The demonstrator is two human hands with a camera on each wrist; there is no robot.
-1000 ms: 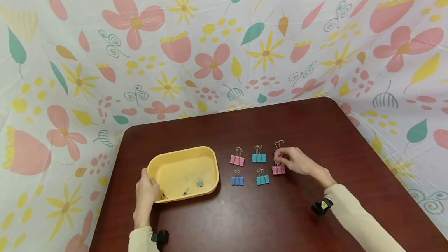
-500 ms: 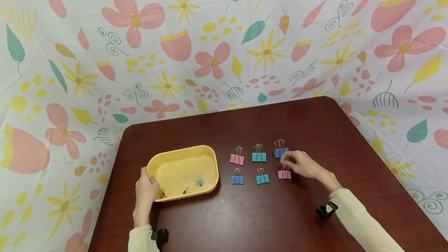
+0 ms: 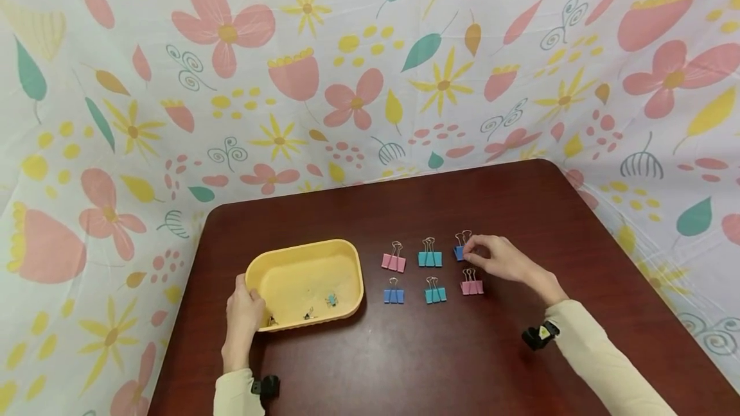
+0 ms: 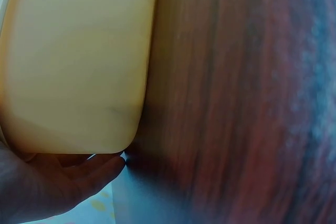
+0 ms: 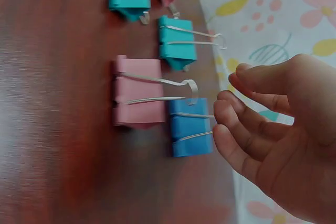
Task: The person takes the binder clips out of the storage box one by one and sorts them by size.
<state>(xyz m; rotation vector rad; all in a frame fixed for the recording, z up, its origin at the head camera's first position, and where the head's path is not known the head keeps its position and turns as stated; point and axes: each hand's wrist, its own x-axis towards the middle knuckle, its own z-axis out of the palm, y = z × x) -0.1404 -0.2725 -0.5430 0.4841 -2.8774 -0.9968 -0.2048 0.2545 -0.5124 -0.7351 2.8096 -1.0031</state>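
Observation:
My left hand (image 3: 243, 310) grips the left end of a yellow plastic tub (image 3: 303, 323), thumb over the rim; in the left wrist view its fingers (image 4: 100, 177) lie along the tub's outer end. Two rows of binder clips stand on the table. My right hand (image 3: 500, 259) is over the back right blue binder clip (image 3: 459, 253), partly hiding it. Its fingers are loosely bent with nothing visible between thumb and fingertips in the right wrist view, where the blue clip's wire handles reach toward them. Just in front sits a pink binder clip (image 3: 472, 287), its handles free.
Left of these stand two teal clips (image 3: 430, 259), another pink clip (image 3: 394, 263) and a smaller blue clip (image 3: 394, 296). Inside the tub lie a few small clips (image 3: 331, 301). A flowered cloth (image 3: 352, 101) hangs behind the dark wooden table (image 3: 370, 371).
The front pink clip moved a little right and toward me with my right hand, which then let it go and rose back over the blue clip. My left hand stayed on the tub.

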